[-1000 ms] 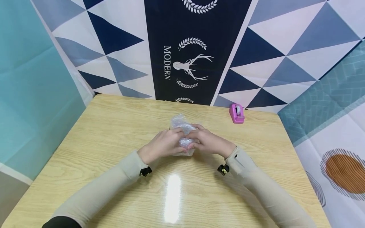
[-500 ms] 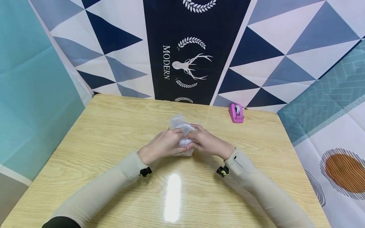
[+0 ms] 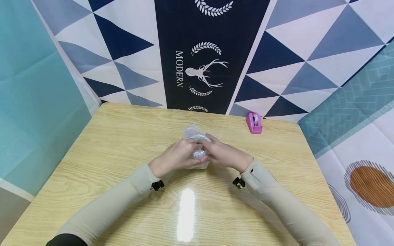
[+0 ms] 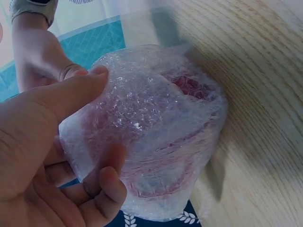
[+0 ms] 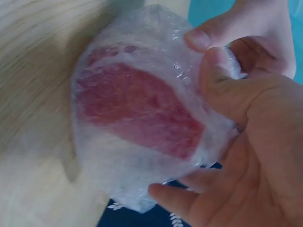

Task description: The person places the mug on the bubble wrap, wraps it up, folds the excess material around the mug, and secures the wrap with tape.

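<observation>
A bundle of clear bubble wrap (image 3: pixel 191 131) is between both hands, over the table. Through its layers something red (image 5: pixel 137 106) shows in the right wrist view, but its kind is hidden. My left hand (image 3: pixel 180 152) grips the bundle's left side, its thumb (image 4: pixel 87 87) lying on the wrap in the left wrist view. From the right, my right hand (image 3: pixel 224 152) pinches the wrap, with its thumb (image 5: pixel 222 87) close to the left thumb in the right wrist view. Fingers curl around the edges of the bundle on both sides.
A pink tape dispenser (image 3: pixel 254 123) with a roll of tape stands at the back right of the wooden table (image 3: pixel 129 136). Patterned cloth (image 3: pixel 197 68) hangs behind the table's back edge. Light glares off the table in front of the hands.
My right hand has shifted slightly left, its fingers now nearer the left hand's on the wrap. The left hand and the bundle stay nearly in place.
</observation>
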### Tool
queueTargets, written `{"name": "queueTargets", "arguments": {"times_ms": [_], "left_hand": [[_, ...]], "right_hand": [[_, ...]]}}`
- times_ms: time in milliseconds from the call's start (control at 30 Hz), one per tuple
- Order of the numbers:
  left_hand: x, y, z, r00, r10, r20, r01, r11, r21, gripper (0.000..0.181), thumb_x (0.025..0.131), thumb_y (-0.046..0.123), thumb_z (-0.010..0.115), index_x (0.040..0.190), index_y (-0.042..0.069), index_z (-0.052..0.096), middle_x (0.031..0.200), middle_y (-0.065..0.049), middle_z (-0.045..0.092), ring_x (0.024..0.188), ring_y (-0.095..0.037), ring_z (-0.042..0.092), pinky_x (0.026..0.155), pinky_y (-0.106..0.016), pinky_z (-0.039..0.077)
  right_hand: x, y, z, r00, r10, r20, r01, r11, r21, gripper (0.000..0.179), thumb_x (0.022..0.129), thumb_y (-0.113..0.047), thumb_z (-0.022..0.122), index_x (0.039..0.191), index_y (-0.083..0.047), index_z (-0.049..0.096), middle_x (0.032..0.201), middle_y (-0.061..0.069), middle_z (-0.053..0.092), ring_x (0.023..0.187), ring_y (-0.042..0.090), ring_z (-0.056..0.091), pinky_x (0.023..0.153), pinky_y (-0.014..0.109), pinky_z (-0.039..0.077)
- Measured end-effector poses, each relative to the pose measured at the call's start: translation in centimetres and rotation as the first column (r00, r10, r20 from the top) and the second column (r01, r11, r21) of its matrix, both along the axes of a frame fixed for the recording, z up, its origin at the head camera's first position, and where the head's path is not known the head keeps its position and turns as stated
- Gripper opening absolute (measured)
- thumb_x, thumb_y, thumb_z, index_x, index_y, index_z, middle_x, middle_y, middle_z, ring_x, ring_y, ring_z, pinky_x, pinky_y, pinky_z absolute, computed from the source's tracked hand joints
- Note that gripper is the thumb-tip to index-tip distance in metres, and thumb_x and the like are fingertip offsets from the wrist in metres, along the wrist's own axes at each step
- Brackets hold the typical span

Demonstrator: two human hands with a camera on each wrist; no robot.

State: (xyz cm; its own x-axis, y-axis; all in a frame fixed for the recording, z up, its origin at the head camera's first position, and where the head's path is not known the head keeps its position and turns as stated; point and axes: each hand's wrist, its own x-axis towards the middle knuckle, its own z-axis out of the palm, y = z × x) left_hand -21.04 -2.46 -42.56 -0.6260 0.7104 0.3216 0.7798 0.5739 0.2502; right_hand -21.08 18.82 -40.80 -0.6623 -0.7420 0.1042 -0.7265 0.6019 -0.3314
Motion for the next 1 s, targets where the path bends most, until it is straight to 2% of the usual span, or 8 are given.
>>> {"name": "queueTargets", "arguments": {"times_ms": [67,167,333,400,600,767,900,1000], "left_hand": [[0.1,0.0,0.0,1.000,0.000,0.012,0.000,1.000,0.004,0.038,0.089,0.034,0.082,0.109,0.004,0.071,0.094,-0.004,0.069,0.066,-0.007,0.057,0.060,-0.017,0.052],[0.2,0.1,0.0,1.000,-0.008,0.022,0.007,1.000,0.011,0.040,0.089,0.032,0.081,0.116,0.004,0.071,0.101,-0.006,0.071,0.070,-0.009,0.061,0.065,-0.019,0.055],[0.2,0.2,0.0,1.000,-0.010,0.027,0.010,1.000,0.008,0.040,0.090,0.032,0.081,0.118,0.005,0.071,0.106,-0.008,0.073,0.070,-0.009,0.063,0.068,-0.020,0.057],[0.2,0.1,0.0,0.999,-0.005,0.034,0.005,1.000,0.007,0.040,0.089,0.032,0.082,0.117,0.006,0.071,0.105,-0.007,0.073,0.070,-0.009,0.063,0.068,-0.020,0.057],[0.2,0.2,0.0,0.999,-0.002,0.032,0.002,1.000,-0.008,0.036,0.088,0.031,0.083,0.111,0.006,0.072,0.099,-0.006,0.071,0.070,-0.008,0.061,0.067,-0.020,0.056],[0.2,0.3,0.0,1.000,-0.003,0.002,0.003,1.000,-0.025,0.030,0.089,0.032,0.082,0.102,0.007,0.071,0.092,-0.004,0.067,0.064,-0.008,0.055,0.060,-0.017,0.051],[0.1,0.3,-0.1,1.000,0.006,-0.012,-0.007,0.999,-0.034,0.028,0.090,0.033,0.080,0.097,0.008,0.071,0.090,-0.003,0.066,0.062,-0.007,0.053,0.057,-0.018,0.050],[0.1,0.3,-0.1,1.000,0.003,-0.012,-0.003,0.999,-0.037,0.030,0.091,0.034,0.079,0.103,0.007,0.072,0.092,-0.004,0.067,0.062,-0.007,0.053,0.057,-0.017,0.050]], "right_hand": [[0.4,-0.1,0.1,0.999,0.004,-0.052,-0.001,0.998,0.055,0.060,0.090,-0.017,0.077,0.142,0.003,0.052,0.141,0.023,0.060,0.138,0.045,0.050,0.120,0.057,0.034],[1.1,-0.3,0.1,0.987,0.033,-0.155,-0.010,0.989,0.145,0.055,0.093,-0.014,0.075,0.140,0.006,0.054,0.136,0.022,0.064,0.134,0.042,0.056,0.123,0.060,0.026],[1.8,-0.4,-0.4,0.962,0.027,-0.270,0.030,0.979,0.203,0.055,0.094,-0.017,0.074,0.140,0.007,0.056,0.136,0.022,0.065,0.134,0.049,0.053,0.120,0.060,0.031],[1.9,-0.4,-0.6,0.959,0.016,-0.284,0.045,0.977,0.208,0.054,0.094,-0.017,0.075,0.140,0.006,0.056,0.137,0.022,0.064,0.136,0.052,0.050,0.119,0.060,0.033],[1.9,-0.4,-0.9,0.964,0.006,-0.265,0.049,0.978,0.201,0.040,0.095,-0.014,0.073,0.129,0.004,0.062,0.136,0.022,0.064,0.138,0.044,0.052,0.122,0.059,0.027],[1.8,-0.4,-1.3,0.951,0.016,-0.308,0.041,0.983,0.177,0.022,0.093,-0.005,0.072,0.112,0.001,0.064,0.121,0.018,0.070,0.131,0.039,0.059,0.122,0.059,0.029],[1.7,-0.3,-1.7,0.947,0.008,-0.321,0.046,0.986,0.160,0.018,0.091,0.000,0.071,0.107,-0.002,0.061,0.110,0.014,0.070,0.132,0.043,0.057,0.123,0.057,0.029],[1.6,-0.2,-1.8,0.959,-0.013,-0.284,0.055,0.988,0.141,0.019,0.091,0.003,0.069,0.106,-0.003,0.060,0.112,0.014,0.070,0.136,0.049,0.051,0.123,0.057,0.029]]}}
